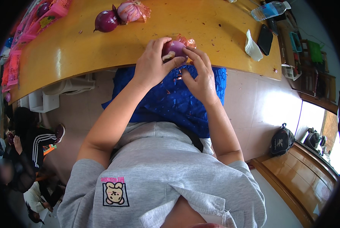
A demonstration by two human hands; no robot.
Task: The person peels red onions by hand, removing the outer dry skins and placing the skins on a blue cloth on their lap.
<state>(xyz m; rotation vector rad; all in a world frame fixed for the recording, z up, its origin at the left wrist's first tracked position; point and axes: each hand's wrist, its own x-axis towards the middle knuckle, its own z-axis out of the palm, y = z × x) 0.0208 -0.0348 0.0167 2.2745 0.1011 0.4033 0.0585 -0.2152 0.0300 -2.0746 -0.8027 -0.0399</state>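
Over the near edge of a wooden table [212, 37], my left hand [153, 62] grips a purple-red onion [174, 47], its thumb along the near side. My right hand [200, 68] touches the onion's right side with its fingers; its thumb is apart from the onion, near small scraps of skin. Loose papery onion skin [189, 42] shows just behind the onion. A blue cloth [170, 99] covers my lap and carries a few skin flakes. Farther back on the table sit a glossy peeled onion [105, 21] and, touching it, an onion with flaking skin [131, 12].
Pink plastic baskets [27, 31] stand along the table's left end. At the right lie a plastic water bottle [268, 11], a black phone [265, 40] and a crumpled white tissue [252, 47]. People [24, 154] sit at lower left. A dark backpack [282, 141] is at right.
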